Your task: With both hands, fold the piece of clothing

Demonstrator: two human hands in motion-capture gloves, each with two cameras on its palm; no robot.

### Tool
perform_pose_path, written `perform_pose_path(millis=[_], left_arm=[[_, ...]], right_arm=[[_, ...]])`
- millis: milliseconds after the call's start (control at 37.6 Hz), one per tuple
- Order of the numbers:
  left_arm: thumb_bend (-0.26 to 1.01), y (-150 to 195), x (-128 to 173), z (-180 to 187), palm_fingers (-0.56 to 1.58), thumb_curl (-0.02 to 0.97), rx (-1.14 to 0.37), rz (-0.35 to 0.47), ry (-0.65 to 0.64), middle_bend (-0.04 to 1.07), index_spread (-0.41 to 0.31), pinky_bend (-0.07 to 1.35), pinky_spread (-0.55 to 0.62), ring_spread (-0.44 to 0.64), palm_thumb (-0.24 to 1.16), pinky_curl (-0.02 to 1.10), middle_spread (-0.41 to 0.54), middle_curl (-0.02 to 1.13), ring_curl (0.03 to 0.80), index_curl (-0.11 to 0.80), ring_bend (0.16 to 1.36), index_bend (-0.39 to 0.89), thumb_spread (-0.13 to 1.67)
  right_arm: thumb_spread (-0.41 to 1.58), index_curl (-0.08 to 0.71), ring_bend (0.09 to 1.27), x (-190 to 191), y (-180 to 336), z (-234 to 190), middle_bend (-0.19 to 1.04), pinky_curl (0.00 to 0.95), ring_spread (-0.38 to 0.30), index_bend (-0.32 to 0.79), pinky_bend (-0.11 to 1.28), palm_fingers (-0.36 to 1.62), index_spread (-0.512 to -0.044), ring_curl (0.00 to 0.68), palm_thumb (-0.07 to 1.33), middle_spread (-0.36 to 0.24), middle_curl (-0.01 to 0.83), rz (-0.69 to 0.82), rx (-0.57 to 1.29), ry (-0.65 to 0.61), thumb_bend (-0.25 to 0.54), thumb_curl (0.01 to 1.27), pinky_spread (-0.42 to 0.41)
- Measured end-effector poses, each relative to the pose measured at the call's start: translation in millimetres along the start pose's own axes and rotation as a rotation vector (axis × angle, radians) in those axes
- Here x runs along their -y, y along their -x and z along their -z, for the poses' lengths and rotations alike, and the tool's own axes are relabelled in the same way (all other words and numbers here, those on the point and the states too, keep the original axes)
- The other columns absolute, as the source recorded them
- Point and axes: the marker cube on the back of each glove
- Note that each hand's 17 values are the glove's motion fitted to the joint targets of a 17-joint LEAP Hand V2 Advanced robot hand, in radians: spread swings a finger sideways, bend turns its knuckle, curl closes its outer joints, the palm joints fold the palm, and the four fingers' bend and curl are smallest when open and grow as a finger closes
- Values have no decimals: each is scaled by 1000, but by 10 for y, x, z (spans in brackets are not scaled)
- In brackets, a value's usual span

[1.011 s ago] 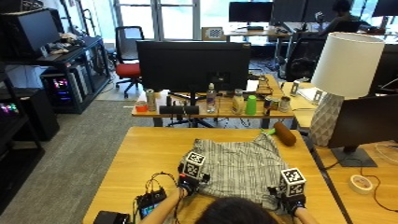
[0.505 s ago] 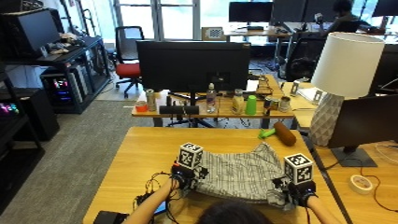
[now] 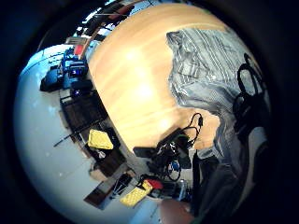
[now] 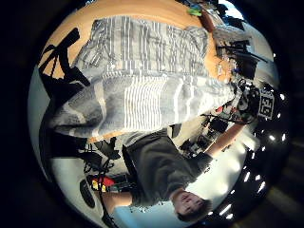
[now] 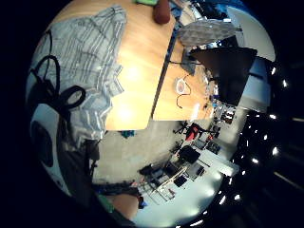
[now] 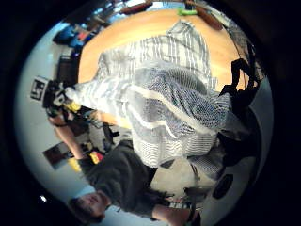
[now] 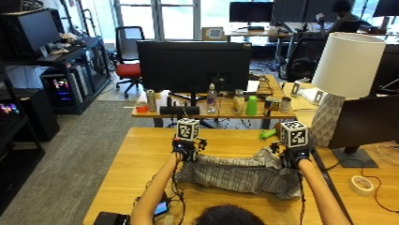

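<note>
A grey-and-white striped garment [image 7: 233,174] lies across the middle of the wooden table [image 7: 124,154]. My left hand [image 7: 186,151] grips one corner of its lifted edge and my right hand [image 7: 291,157] grips the other. The held edge hangs stretched between them above the rest of the cloth. In the left thumb side palm view the raised fold [image 4: 142,102] spans over the flat part toward the right hand [image 4: 249,107]. The right thumb side palm view shows bunched cloth [image 6: 174,108] close to the palm and the left hand [image 6: 54,96] at its other end.
A green object [image 7: 267,134] lies at the table's far edge. A white lamp [image 7: 340,79] stands at the right, with a tape roll [image 7: 360,184] before it. A phone with cables [image 7: 159,209] lies near the front left. A second desk with a monitor [image 7: 193,65] stands behind.
Both hands have lifted the garment's near edge and carried it away from the person, over the rest of the cloth. The cloth now lies doubled and shorter.
</note>
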Motion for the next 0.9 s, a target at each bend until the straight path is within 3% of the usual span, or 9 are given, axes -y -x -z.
perform_pose_path(millis=[133, 293, 452, 585, 665, 692, 745, 851, 904], left_arm=[[-21, 80, 273, 117, 1273, 302, -42, 61, 3, 193, -320, 652, -522, -376, 796, 375, -312, 457, 399, 416, 532, 167, 1001], [-19, -67, 11, 291, 1271, 302, -32, 215, -28, 200, -321, 652, -519, -378, 799, 379, -317, 464, 399, 417, 515, 168, 1002], [-21, -16, 567, 30, 1269, 301, -7, 326, -26, 214, -318, 647, -518, -376, 798, 382, -324, 473, 399, 416, 498, 161, 1006], [-20, 34, 954, -261, 1257, 300, 25, 401, -41, 244, -307, 654, -518, -373, 793, 386, -327, 483, 399, 404, 487, 132, 1020], [-23, 81, 1064, -332, 1193, 295, 49, 463, -118, 238, -288, 677, -511, -365, 781, 394, -320, 484, 402, 382, 489, 88, 1040], [-28, 95, 1074, -329, 1092, 290, 58, 486, -155, 194, -270, 684, -490, -354, 766, 397, -303, 473, 406, 366, 500, 49, 1056], [-41, 117, 1075, -277, 959, 277, 85, 525, -249, 133, -240, 660, -448, -332, 721, 394, -271, 460, 412, 346, 520, 35, 1086], [-52, 95, 1006, -68, 677, 249, 170, 544, -466, 85, -176, 674, -355, -248, 620, 421, -174, 446, 446, 311, 555, 30, 1135], [-51, 43, 950, 36, 543, 239, 199, 520, -547, 57, -140, 684, -302, -208, 579, 423, -110, 418, 451, 282, 591, 5, 1151]], right_arm=[[855, 418, 703, 380, -89, -16, 338, 391, -237, 182, 594, 1361, -260, 447, 1133, -153, 467, -58, 19, 20, -18, 338, -359], [862, 423, 702, 803, -165, -111, 343, 394, -233, 185, 595, 1362, -259, 450, 1131, -152, 472, -126, 20, 13, -17, 333, -364], [873, 424, 698, 847, 22, -137, 353, 398, -232, 175, 598, 1356, -258, 451, 1136, -154, 475, -221, 99, -54, -13, 332, -368], [886, 391, 714, 1047, -11, -282, 363, 410, -232, 94, 646, 1300, -264, 457, 1155, -158, 479, -400, 119, -294, -9, 337, -372], [891, 352, 739, 1139, -106, -314, 342, 416, -229, 37, 683, 1225, -271, 462, 1152, -158, 473, -501, 128, -490, -15, 337, -366], [899, 335, 730, 1169, -144, -296, 281, 419, -226, 13, 702, 1096, -276, 456, 1116, -152, 454, -517, 129, -562, -37, 329, -346], [911, 315, 715, 1251, -243, -272, 263, 418, -219, 20, 710, 1075, -279, 451, 1085, -149, 451, -533, 129, -672, -42, 324, -329], [970, 296, 622, 1623, -563, -494, 242, 416, -200, 60, 698, 979, -283, 433, 997, -137, 446, -526, 142, -653, -51, 300, -268], [1001, 290, 597, 1569, -590, -491, 227, 416, -194, 72, 684, 947, -284, 428, 960, -134, 442, -497, 159, -595, -49, 290, -238]])
